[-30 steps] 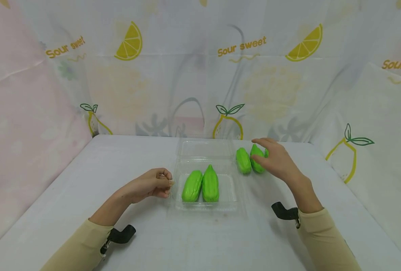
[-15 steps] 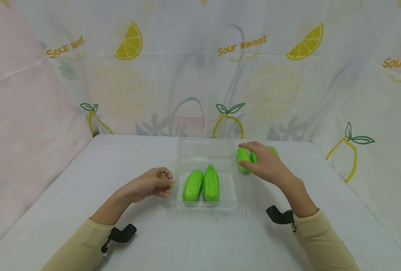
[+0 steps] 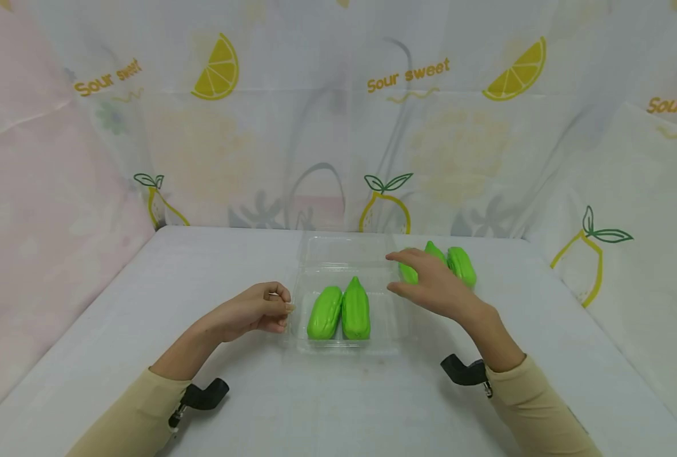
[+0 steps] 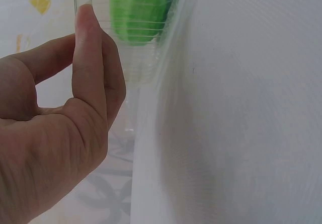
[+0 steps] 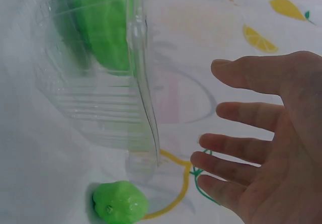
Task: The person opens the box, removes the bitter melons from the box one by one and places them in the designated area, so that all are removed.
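Observation:
An open clear plastic clamshell box lies mid-table, its lid folded back toward the wall. Two bright green, ribbed, gourd-shaped pieces lie side by side in its left and middle part. At the left rim, my left hand pinches the box edge between thumb and fingers; the left wrist view shows this hand close up. My right hand hovers by the box's right rim, fingers spread, holding nothing. Behind it are more green gourd-shaped pieces, partly hidden. The right wrist view shows the hand apart from the box.
A white cloth covers the table. Printed curtains with lemon patterns stand behind it and at both sides. A black wrist camera mount sits on the left sleeve and another mount on the right.
My right hand has moved left and a little toward me, from over the loose green pieces to near the box's right rim, uncovering the rightmost piece. The left hand has stayed put.

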{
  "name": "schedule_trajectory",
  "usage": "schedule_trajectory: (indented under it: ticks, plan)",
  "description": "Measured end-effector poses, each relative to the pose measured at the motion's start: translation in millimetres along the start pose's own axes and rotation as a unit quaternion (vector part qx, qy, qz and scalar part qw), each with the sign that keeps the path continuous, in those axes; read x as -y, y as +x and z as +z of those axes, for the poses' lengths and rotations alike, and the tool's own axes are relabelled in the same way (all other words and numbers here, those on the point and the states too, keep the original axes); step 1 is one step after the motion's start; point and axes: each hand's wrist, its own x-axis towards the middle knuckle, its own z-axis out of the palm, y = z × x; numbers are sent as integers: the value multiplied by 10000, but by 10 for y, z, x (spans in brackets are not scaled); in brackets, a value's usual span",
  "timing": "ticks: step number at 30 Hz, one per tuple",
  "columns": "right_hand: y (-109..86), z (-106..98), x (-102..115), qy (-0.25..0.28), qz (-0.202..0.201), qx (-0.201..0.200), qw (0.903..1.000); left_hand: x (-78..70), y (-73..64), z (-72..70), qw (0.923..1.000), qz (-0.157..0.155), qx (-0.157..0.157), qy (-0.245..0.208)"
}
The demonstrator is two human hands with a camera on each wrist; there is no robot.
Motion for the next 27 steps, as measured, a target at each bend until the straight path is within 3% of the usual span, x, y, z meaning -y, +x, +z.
schedule_trajectory:
  ticks: [8,18,27]
  plan:
    - [36,145,99,-125,-28,291,9995,-12,-10,-18,9999,-24,-71,78]
    - [47,347,196,-165,-349,667,9970,22,-24,-21,9999,-64,-79,51]
    - [21,458,226,-75,-218,787,9966,15,15,-6,9999,-8,-38,109]
